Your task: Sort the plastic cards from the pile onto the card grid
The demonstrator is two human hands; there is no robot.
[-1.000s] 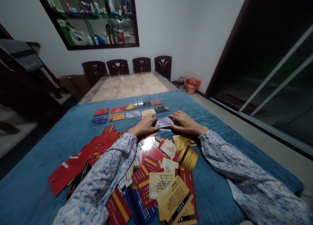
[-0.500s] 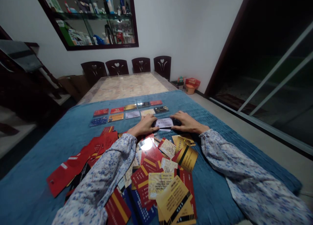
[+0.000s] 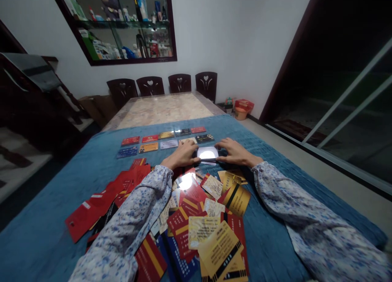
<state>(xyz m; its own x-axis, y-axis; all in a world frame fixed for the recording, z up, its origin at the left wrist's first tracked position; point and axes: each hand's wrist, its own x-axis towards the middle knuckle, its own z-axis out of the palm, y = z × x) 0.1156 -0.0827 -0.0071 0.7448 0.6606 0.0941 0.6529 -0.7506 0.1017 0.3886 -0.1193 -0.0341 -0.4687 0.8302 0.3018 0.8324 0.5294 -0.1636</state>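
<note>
Between my two hands is a small stack of pale cards [image 3: 207, 153], its top face washed out by glare. My left hand [image 3: 183, 154] grips the stack's left edge between thumb and fingers, and my right hand [image 3: 235, 152] grips the right edge. Just below lies a loose, overlapping heap of cards: red cards [image 3: 191, 192], gold cards [image 3: 221, 249] and blue cards [image 3: 179, 255]. Beyond my left hand, cards are laid out in two rows, among them an orange card [image 3: 148, 147] and a black card [image 3: 204, 138].
A blue cloth [image 3: 88, 163] covers the near part of the table; its far part is a marbled top [image 3: 165, 108]. Red cards [image 3: 82, 218] fan out at the left. Several dark chairs [image 3: 150, 86] stand at the far end, and an orange bucket [image 3: 241, 113] sits on the floor.
The stack in my hands has tilted, and bright glare now covers its top card. The whole scene has shifted slightly right in view. Both hands keep their grip.
</note>
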